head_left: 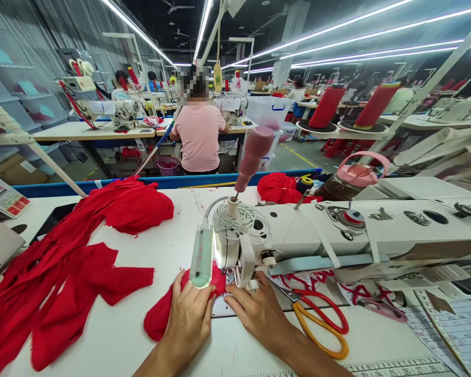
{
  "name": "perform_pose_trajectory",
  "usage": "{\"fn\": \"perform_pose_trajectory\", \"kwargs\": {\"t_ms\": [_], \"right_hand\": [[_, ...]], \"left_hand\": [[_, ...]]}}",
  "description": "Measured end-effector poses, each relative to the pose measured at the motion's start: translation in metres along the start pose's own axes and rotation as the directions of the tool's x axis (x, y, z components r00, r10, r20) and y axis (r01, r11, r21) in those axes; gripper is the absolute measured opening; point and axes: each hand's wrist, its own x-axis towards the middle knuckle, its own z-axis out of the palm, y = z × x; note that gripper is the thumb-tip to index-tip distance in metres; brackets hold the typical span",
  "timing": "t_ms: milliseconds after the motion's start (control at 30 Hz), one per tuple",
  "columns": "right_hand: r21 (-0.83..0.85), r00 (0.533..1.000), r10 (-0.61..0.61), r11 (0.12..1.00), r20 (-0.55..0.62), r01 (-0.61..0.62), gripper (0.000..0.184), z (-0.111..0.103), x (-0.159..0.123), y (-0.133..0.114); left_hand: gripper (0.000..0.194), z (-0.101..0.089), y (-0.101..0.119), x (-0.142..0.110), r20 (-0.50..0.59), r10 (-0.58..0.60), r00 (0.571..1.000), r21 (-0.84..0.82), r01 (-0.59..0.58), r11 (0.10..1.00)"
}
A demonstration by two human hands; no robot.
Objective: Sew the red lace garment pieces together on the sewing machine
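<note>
A piece of red fabric (160, 315) lies under the head of a white sewing machine (298, 233). My left hand (192, 309) grips it left of the needle area, thumb and fingers closed on the cloth. Close to the presser foot (230, 272), my right hand (257, 309) has its thumb and forefinger together at the cloth's right edge. Its other fingers reach behind the machine head and are partly hidden. A lit greenish lamp (201, 256) hangs over my left fingers and covers some of the fabric.
Scissors (322, 319) with red and yellow handles lie right of my right hand. Long red fabric pieces (70, 267) spread over the table's left side. A red bundle (278, 187) and a pink-lidded bottle (353, 175) stand behind the machine. A person in pink (199, 133) sits ahead.
</note>
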Motion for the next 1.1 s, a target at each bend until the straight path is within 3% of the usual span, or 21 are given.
{"fn": "perform_pose_trajectory", "kwargs": {"t_ms": [300,567,667,767,867,1000,1100], "right_hand": [[-0.206,0.963,-0.243,0.943,0.113,0.262,0.033,0.0,0.007,0.003],[-0.212,0.877,-0.421,0.858,0.232,0.468,0.032,-0.03,0.015,0.009],[-0.208,0.895,-0.391,0.877,0.214,0.433,0.032,-0.032,0.008,0.01],[-0.142,0.954,-0.264,0.948,0.144,0.284,0.026,-0.026,0.001,0.008],[-0.107,0.974,-0.165,0.977,0.154,0.182,0.02,-0.017,0.001,0.004],[-0.164,0.978,-0.128,0.974,0.166,0.155,0.02,-0.007,0.006,0.001],[-0.188,0.968,-0.177,0.96,0.176,0.209,0.022,-0.006,0.009,0.001]], "left_hand": [[0.025,-0.003,0.002,0.001,0.018,-0.023,1.0,0.001,0.023,1.0],[0.026,-0.005,0.004,-0.001,0.03,-0.016,0.999,0.022,0.015,1.0],[0.026,-0.005,0.004,0.0,0.034,-0.017,0.999,0.008,0.017,1.0],[0.025,-0.005,0.004,-0.001,0.03,-0.024,0.999,-0.018,0.025,1.0],[0.024,-0.004,0.003,-0.001,0.027,-0.021,0.999,-0.032,0.022,0.999],[0.024,-0.004,0.002,0.0,0.051,-0.023,0.998,-0.048,0.025,0.999],[0.023,-0.004,0.002,0.0,0.044,-0.031,0.999,-0.057,0.034,0.998]]}}
